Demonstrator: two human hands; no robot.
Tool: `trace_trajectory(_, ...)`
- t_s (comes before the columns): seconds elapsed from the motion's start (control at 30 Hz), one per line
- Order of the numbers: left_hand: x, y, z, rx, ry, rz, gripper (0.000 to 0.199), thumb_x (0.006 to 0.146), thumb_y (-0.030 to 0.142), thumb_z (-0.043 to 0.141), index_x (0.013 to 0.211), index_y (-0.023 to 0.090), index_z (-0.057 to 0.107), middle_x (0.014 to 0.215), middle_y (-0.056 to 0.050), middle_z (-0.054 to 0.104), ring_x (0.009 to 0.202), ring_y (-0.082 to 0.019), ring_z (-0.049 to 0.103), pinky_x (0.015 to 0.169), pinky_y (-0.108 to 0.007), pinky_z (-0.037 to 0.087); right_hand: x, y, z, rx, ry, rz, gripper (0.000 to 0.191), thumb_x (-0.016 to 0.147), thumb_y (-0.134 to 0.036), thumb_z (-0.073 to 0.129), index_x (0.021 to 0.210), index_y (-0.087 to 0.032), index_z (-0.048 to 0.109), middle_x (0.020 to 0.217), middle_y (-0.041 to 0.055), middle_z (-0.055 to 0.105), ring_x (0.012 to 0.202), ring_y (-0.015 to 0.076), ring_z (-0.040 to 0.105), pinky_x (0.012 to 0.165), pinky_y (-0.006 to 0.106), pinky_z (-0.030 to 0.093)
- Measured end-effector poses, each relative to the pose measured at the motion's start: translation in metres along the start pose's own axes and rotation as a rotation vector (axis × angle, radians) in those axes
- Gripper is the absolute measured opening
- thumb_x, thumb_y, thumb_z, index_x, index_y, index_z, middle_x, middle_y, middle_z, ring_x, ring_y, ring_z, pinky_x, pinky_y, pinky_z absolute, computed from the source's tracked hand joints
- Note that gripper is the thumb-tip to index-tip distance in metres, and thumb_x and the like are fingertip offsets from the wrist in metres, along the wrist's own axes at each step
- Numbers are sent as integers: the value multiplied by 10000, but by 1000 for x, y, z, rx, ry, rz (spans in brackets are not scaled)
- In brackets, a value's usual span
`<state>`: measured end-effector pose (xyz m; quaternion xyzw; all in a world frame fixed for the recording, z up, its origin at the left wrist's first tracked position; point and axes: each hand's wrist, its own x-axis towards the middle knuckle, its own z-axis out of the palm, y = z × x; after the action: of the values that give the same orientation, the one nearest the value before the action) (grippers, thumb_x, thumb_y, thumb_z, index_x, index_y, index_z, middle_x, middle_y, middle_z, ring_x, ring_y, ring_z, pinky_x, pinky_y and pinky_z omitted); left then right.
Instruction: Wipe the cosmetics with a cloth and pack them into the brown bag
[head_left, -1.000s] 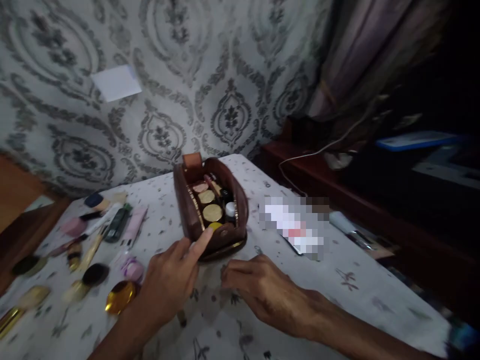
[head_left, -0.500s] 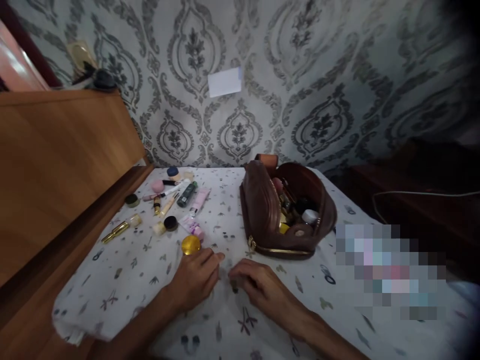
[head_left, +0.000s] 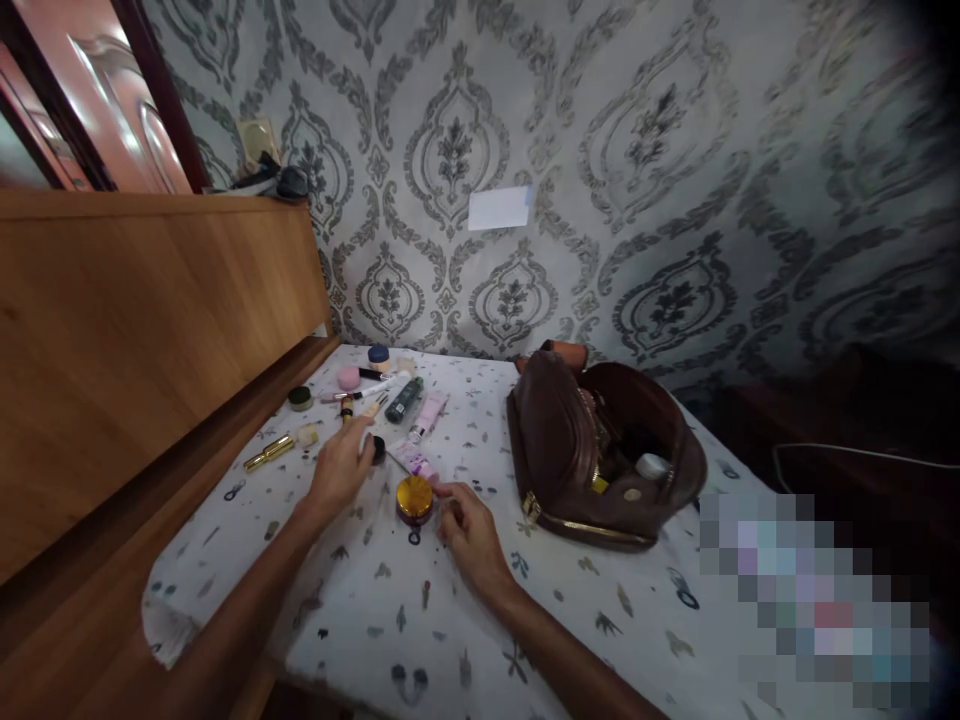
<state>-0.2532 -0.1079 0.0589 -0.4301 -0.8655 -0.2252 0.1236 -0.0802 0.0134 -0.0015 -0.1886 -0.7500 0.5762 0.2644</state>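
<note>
My left hand [head_left: 341, 468] reaches over the group of cosmetics, fingers stretched forward and apart. Beside its fingertips is a small black-lidded jar [head_left: 378, 450]; whether they touch is unclear. My right hand [head_left: 472, 535] is loosely curled, thumb and forefinger apart, with nothing visible in it. Its forefinger is close to a gold-lidded jar [head_left: 415, 498] and the cap end of a purple-and-white tube [head_left: 414, 461]. Behind these lie a pink tube [head_left: 430, 414] and a dark green bottle [head_left: 404, 399]. A brown leather bag [head_left: 555, 440] stands open at the right, containers inside.
A gold tube [head_left: 268, 453], a dark round jar [head_left: 300, 398], a pink round item [head_left: 349, 378] and a blue-lidded jar [head_left: 379, 358] lie on the patterned cloth [head_left: 360, 590]. A wooden panel [head_left: 157, 330] borders the left; patterned wallpaper [head_left: 510, 290] rises behind. A blurred patch covers the right.
The view has shifted, moving the scene rightward. My hands, earlier close together in front, have parted: the left has moved forward to the cosmetics, the right to beside the gold-lidded jar.
</note>
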Motion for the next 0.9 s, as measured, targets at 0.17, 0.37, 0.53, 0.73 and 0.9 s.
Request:
trace_trajectory(0.17,50,-29,9,182,-88,-274,313,992,237,429,1255,117,549,1211,-164,637,1054,-264,658,912,-446,524,-6,2,-2,-21,25,-38,267,782,-219,452,970,-165,632,821,29,636,542,132,569,528,260,462)
trace_trajectory(0.37,67,-41,23,274,-217,-422,370,958,378,573,1256,158,566,1138,-87,660,973,-214,665,862,-440,560,-4,3,-3,5,24,-13,237,770,-207,453,931,-176,625,656,-22,564,524,146,576,514,256,460)
trace_trajectory(0.53,68,-49,20,290,-247,-452,395,960,388,566,1284,164,546,1143,-88,653,968,-214,662,852,-432,560,-4,2,-4,-2,20,-38,229,767,-199,461,919,-179,631,677,-18,579,530,143,599,527,259,472)
trace_trajectory(0.73,65,-49,17,275,-254,-437,387,969,373,526,1285,150,537,1086,-93,687,942,-217,676,835,-401,540,-4,6,-3,27,14,-18,198,795,-196,469,915,-191,626,655,-29,554,535,142,583,519,252,464)
trace_trajectory(0.9,57,-41,3,241,-196,-348,417,946,305,375,1266,94,538,966,-174,730,935,-314,700,741,-356,500,-5,9,-1,61,48,-38,182,804,-149,475,903,-180,624,823,5,582,545,101,556,519,228,444)
